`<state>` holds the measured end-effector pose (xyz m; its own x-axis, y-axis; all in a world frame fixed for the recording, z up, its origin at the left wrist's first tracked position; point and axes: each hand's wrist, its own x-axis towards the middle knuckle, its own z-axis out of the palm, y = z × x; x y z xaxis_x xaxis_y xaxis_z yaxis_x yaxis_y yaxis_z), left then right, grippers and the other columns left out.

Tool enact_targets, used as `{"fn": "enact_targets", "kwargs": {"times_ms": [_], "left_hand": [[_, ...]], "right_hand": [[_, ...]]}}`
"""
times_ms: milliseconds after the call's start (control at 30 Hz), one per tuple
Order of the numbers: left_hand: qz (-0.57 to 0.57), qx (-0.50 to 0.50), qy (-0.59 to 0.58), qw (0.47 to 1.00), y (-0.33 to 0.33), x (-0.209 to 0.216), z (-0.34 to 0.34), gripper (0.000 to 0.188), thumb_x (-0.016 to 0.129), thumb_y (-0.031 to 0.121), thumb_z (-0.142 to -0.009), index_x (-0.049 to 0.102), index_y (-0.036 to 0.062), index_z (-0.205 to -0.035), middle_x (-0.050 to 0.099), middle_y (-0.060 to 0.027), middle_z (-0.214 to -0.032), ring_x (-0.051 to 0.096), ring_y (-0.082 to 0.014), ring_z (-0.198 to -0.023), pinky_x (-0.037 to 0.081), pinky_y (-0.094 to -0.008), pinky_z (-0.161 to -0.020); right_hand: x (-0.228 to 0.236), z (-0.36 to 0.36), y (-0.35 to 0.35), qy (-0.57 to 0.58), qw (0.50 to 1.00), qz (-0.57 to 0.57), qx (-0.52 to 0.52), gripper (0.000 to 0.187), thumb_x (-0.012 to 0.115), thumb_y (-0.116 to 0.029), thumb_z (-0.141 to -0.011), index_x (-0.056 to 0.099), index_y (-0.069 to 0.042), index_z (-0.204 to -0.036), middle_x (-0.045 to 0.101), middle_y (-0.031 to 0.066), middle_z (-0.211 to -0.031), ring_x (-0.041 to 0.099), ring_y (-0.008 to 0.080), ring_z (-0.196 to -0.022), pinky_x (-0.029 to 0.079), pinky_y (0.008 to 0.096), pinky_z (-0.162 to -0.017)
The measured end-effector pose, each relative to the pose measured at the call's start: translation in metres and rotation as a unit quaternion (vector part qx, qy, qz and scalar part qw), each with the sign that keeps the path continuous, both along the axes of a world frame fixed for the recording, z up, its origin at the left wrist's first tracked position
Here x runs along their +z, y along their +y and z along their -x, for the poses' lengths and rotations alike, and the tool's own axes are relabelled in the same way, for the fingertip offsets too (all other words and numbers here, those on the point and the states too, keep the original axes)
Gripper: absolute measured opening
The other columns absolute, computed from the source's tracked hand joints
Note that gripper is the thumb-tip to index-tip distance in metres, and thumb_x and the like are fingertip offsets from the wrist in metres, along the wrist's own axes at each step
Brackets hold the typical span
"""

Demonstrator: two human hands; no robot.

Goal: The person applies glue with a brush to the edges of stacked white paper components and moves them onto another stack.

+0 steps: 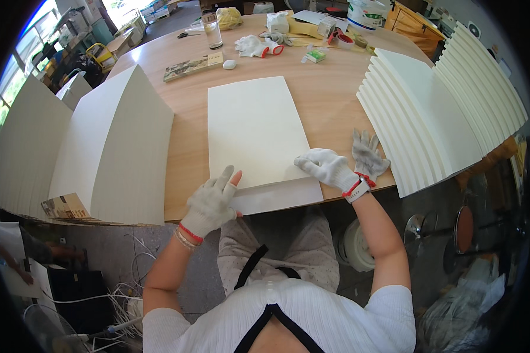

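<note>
A cream-white stack of paper sheets (254, 123) lies in front of me on the table, with a whiter sheet (280, 197) showing beneath its near edge. My left hand (211, 199), in a white knit glove with some bare fingertips, rests at the stack's near left corner, fingers spread. At the near right edge, my right hand (327, 167) is gloved too; its fingers are pressed together on the paper's edge, the thumb mostly hidden. Just beyond my right wrist lies a loose grey-white glove (368, 156).
Tall paper stacks (109, 135) stand at the left, a small printed card (66, 206) at their foot. Fanned paper bundles (403, 112) fill the right side. Farther back are a book (193, 66), a drinking glass (212, 32), scissors (188, 35), gloves (253, 46) and tape rolls (341, 41).
</note>
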<state>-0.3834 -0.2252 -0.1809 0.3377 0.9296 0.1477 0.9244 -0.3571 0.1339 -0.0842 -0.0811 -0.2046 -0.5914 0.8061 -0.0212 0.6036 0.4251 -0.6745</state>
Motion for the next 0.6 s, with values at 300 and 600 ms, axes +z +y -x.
{"fn": "enact_targets", "kwargs": {"times_ms": [300, 600], "left_hand": [[0.069, 0.025, 0.048, 0.996, 0.002, 0.012, -0.012, 0.099, 0.084, 0.028, -0.060, 0.035, 0.0137, -0.145, 0.036, -0.0151, -0.148, 0.056, -0.0334, -0.115, 0.053, -0.0451, -0.084], [-0.067, 0.025, -0.025, 0.997, 0.016, -0.016, 0.012, 0.036, 0.072, 0.010, -0.074, 0.066, 0.0034, -0.109, 0.066, -0.0148, -0.109, 0.066, -0.0282, -0.089, 0.054, -0.0379, -0.073]], "right_hand": [[-0.004, -0.007, 0.007, 0.109, 0.991, 0.067, 0.046, 0.051, 0.053, -0.049, -0.093, 0.068, -0.001, -0.103, 0.068, 0.0159, -0.102, 0.061, 0.0276, -0.099, 0.046, 0.0336, -0.087], [0.004, -0.016, 0.011, 0.151, 0.978, 0.132, 0.059, 0.029, 0.061, -0.028, -0.092, 0.070, -0.003, -0.105, 0.069, 0.0124, -0.105, 0.063, 0.0220, -0.101, 0.048, 0.0317, -0.090]]}}
